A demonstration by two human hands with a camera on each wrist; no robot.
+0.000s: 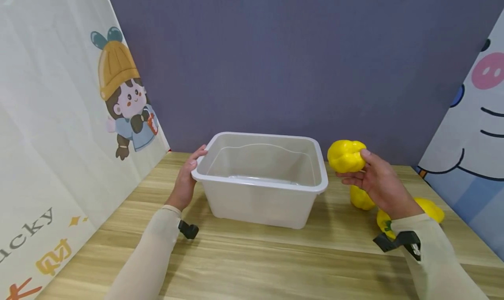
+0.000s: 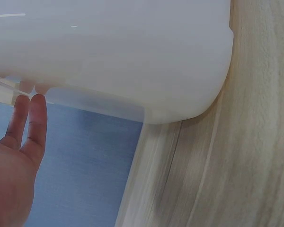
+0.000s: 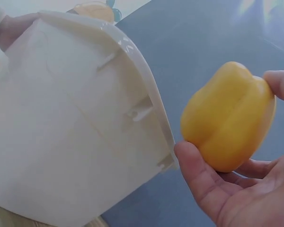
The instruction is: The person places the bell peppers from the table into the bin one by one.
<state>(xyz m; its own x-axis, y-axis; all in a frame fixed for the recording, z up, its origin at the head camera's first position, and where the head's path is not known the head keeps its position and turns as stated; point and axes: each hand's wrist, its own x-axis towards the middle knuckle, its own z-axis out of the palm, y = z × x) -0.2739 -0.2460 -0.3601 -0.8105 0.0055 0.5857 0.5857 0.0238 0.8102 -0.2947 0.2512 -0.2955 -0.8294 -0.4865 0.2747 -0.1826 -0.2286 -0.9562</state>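
Observation:
My right hand (image 1: 379,182) holds a yellow bell pepper (image 1: 346,156) between thumb and fingers, raised just beyond the right rim of a light grey plastic bin (image 1: 256,206). In the right wrist view the pepper (image 3: 229,118) shows its lobed side, apart from the bin's edge. At the bin's left end, my left hand (image 1: 186,179) touches the rim. Seen from the left wrist, that hand's fingers (image 2: 36,123) are straight, their tips against the bin's outer wall; the thumb is hidden there. The bin's bare inner floor shows in part.
Behind and below my right hand lie more yellow peppers, one (image 1: 361,198) near the bin and others (image 1: 431,209) partly covered by the wrist. A wood-grain table (image 1: 244,265) carries everything. A dark blue-grey panel (image 1: 275,64) stands behind, with printed panels at both sides.

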